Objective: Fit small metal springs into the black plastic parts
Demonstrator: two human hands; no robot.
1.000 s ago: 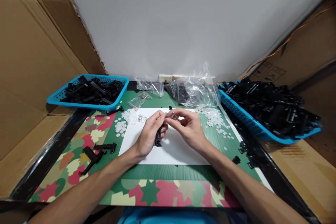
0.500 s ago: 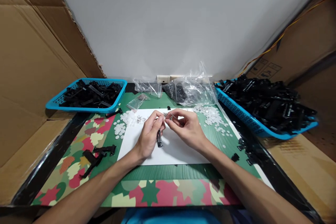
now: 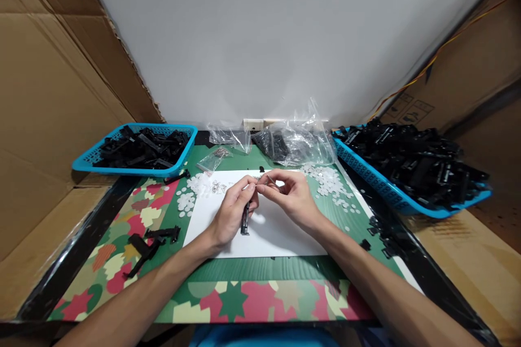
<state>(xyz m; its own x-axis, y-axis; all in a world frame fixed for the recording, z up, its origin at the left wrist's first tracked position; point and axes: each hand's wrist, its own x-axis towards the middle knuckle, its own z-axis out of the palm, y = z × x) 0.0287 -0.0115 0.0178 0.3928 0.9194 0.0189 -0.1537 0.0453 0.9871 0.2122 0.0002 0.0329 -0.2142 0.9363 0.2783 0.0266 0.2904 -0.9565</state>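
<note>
My left hand (image 3: 234,211) is closed around a black plastic part (image 3: 245,219), whose lower end points down toward me over the white sheet (image 3: 285,236). My right hand (image 3: 291,195) meets it at the fingertips, with thumb and index finger pinched on a thin metallic tool (image 3: 270,179). Whatever lies between the fingertips is too small to make out. Small metal pieces (image 3: 218,187) lie on the sheet left of my hands. White discs are heaped on the left (image 3: 186,201) and on the right (image 3: 328,181).
Blue baskets of black parts stand at the left (image 3: 185,157) and right (image 3: 386,187). Clear plastic bags (image 3: 301,138) lie by the wall. Loose black parts rest on the mat at left (image 3: 144,249) and right (image 3: 391,241).
The fingertips of both hands have drawn slightly closer together. The black part in my left hand hangs a little lower and more upright.
</note>
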